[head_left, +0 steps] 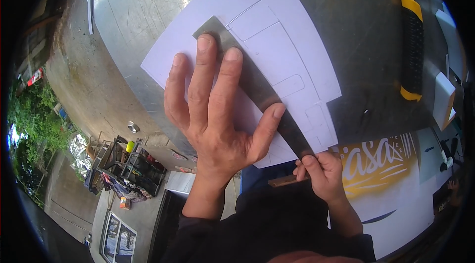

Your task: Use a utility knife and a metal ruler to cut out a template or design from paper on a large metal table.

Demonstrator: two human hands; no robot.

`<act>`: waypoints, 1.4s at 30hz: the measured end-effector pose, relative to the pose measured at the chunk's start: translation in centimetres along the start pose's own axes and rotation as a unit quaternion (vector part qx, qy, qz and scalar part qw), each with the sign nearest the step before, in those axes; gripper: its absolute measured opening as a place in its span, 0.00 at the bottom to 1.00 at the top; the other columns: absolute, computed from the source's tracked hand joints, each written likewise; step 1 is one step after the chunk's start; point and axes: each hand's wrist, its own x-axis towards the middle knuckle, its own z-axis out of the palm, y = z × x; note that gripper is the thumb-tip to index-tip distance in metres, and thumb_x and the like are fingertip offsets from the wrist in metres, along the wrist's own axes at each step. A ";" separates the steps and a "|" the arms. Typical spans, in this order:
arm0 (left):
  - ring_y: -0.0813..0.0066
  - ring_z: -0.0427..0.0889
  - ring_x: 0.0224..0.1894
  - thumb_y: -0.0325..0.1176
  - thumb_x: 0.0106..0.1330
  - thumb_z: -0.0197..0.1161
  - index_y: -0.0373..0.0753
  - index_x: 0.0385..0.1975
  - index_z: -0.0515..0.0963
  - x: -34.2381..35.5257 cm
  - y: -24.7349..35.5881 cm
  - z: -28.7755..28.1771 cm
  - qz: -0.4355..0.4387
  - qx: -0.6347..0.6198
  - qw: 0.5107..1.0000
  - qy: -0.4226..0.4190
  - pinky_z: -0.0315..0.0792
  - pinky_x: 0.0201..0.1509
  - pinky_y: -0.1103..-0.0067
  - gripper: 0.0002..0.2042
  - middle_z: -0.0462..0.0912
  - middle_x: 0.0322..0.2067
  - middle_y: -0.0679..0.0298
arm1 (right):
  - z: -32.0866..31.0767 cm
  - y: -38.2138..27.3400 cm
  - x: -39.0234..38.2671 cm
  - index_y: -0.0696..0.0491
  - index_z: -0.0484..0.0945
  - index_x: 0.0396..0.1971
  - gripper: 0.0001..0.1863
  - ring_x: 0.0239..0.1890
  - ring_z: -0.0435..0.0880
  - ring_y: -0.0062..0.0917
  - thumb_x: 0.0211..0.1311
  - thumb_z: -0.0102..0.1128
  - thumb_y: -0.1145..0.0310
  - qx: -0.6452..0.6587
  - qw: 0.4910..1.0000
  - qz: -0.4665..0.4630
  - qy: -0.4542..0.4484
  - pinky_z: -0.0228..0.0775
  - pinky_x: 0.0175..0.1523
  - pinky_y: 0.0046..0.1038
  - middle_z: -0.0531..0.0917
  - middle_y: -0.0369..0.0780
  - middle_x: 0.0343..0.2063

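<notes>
Sheet with outlines marked, seemingly none detached; left hand, fingers spread, presses metal strip; right hand pinches its end.

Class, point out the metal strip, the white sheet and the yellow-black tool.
Metal strip [257,82]: head view, midway along its upper face.
White sheet [293,58]: head view, its surface right of the strip.
Yellow-black tool [413,48]: head view, middle of its black grip.

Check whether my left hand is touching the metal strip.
Touching. The head view shows the left hand spread out, with its thumb and middle fingertip lying on the metal strip, no gap visible.
</notes>
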 end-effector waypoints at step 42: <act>0.52 0.60 0.75 0.49 0.66 0.69 0.45 0.66 0.77 -0.7 -0.2 0.6 -0.039 -0.023 0.999 0.025 0.51 0.75 0.62 0.29 0.71 0.72 0.58 | -0.2 0.2 0.3 0.66 0.83 0.33 0.12 0.24 0.88 0.23 0.75 0.58 0.72 -0.017 0.999 -0.031 0.002 0.81 0.32 0.23 0.85 0.40 0.19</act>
